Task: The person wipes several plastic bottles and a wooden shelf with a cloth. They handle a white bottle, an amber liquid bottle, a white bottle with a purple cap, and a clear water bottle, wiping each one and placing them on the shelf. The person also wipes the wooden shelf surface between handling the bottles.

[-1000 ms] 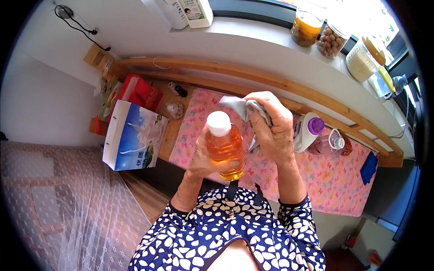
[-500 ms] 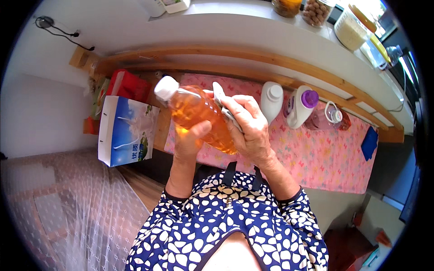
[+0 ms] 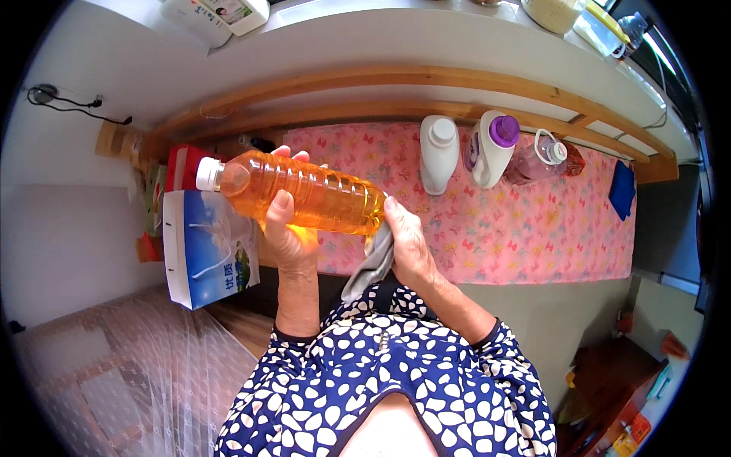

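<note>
A clear plastic bottle of amber liquid (image 3: pixel 327 196) lies almost level in front of me, its white cap to the left. My left hand (image 3: pixel 288 240) is wrapped round its middle from below, thumb on the near side and fingertips showing over the far side. At the base end, my right hand (image 3: pixel 409 245) presses a grey cloth (image 3: pixel 371 274) against the bottle's bottom, and the cloth's loose end hangs toward my body. Some of the right fingers are hidden behind the cloth and bottle.
Beyond my hands a pink patterned cover (image 3: pixel 487 244) carries a white bottle (image 3: pixel 439 156), a purple-capped white bottle (image 3: pixel 489 152), a clear handled jug (image 3: pixel 537 161) and a blue cloth (image 3: pixel 622 190). A blue-and-white paper bag (image 3: pixel 202 251) stands left. A wooden rail (image 3: pixel 396 75) runs along the wall.
The bottle has turned from a steep slant to nearly level. My right hand, with the cloth, has moved from the bottle's upper side down to its base. The view has shifted.
</note>
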